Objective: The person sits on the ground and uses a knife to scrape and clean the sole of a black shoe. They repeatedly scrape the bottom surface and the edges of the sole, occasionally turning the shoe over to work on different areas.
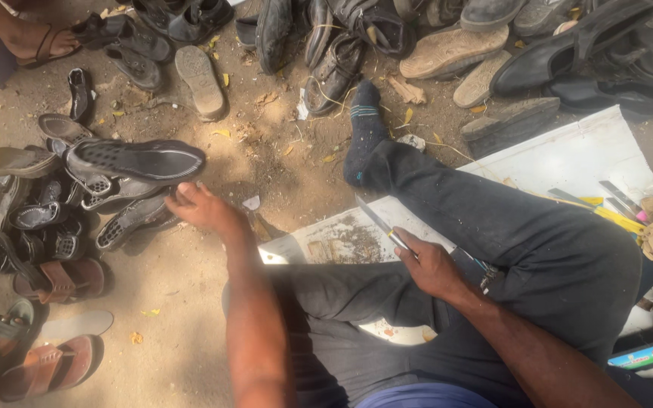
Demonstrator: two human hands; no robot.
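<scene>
- Left hand [199,208]: reaches out over the dirt ground [190,332], fingers closed on the heel end of a dark shoe sole [136,159], treaded side up.
- Right hand [431,264]: rests on the bent knee, gripped around a knife [378,223], blade pointing up and left.
- White board [568,155]: lies under the legs; tools [606,204] near its right edge.
- Sandal pile [39,219]: by the sole, on the ground's left side.
- Worn shoes [417,38]: in a row along the ground's top edge.

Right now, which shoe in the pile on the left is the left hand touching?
The left hand touches the dark upturned shoe on top of the pile, sole facing up; the others lie beneath or beside it.
</scene>
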